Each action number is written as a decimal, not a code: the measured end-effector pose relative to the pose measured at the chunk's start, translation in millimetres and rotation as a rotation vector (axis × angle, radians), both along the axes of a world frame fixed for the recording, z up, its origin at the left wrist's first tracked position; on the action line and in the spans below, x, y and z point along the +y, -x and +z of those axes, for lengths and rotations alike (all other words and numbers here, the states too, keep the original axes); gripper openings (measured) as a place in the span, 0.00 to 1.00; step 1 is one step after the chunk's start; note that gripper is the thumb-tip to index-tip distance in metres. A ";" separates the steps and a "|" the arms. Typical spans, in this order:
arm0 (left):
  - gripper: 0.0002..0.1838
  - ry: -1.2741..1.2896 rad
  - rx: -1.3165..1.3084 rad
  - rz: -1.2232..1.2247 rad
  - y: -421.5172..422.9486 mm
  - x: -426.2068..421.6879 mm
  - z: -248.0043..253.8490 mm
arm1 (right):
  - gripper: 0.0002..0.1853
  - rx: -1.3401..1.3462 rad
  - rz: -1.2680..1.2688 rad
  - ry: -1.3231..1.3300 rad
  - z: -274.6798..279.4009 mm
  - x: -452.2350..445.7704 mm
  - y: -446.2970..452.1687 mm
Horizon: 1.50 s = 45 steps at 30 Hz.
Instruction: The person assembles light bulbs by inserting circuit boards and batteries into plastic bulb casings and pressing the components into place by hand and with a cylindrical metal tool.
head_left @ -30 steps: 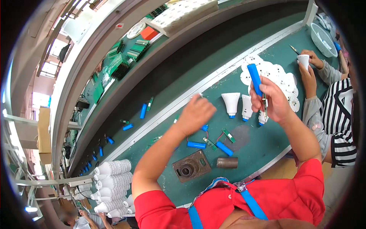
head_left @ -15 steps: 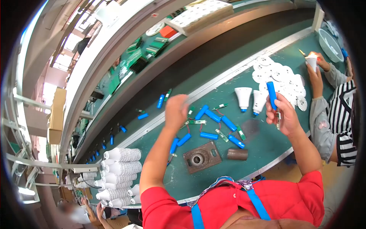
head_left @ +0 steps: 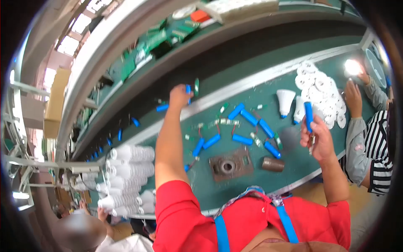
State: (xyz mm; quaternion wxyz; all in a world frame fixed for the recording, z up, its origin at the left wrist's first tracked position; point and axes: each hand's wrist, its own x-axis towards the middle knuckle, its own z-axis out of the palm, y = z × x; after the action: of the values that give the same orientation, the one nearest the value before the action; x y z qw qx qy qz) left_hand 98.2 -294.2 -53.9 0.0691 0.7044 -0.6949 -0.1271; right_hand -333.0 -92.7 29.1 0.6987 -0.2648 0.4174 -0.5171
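My left hand (head_left: 179,97) reaches over the dark belt, its fingers closed around a blue cylindrical battery (head_left: 188,89). A small green circuit board (head_left: 197,87) lies just beside that battery. On the right, my right hand (head_left: 317,138) grips another blue battery (head_left: 308,113) upright, with a small board hanging at its lower end. Between my arms, several blue batteries (head_left: 242,139) with wired green boards are spread on the green table (head_left: 201,176). A brown metal fixture (head_left: 228,167) with a round socket lies nearest me, beside a brown cylinder (head_left: 273,164).
White bulb housings (head_left: 286,102) stand near a pile of white discs (head_left: 319,90). Stacked white housings (head_left: 130,170) occupy the left side. A co-worker's hands (head_left: 354,94) are at the right by a glowing lamp (head_left: 352,67). More batteries (head_left: 120,134) lie along the belt (head_left: 235,63).
My left hand has moved from above the table's far edge out to a battery on the belt, and its fingers are now on it. My right hand still holds its battery. The view has shifted.
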 end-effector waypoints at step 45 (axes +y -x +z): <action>0.11 0.164 1.639 0.481 45.6 385.7 45.0 | 0.23 0.321 0.961 0.286 -8.1 107.9 -178.7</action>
State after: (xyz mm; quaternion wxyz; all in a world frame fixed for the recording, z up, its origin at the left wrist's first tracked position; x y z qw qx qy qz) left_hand 52.6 91.5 -8.9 0.6251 0.5110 -0.2643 -0.5275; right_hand -154.3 15.2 21.0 0.7413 -0.5948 0.2761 -0.1431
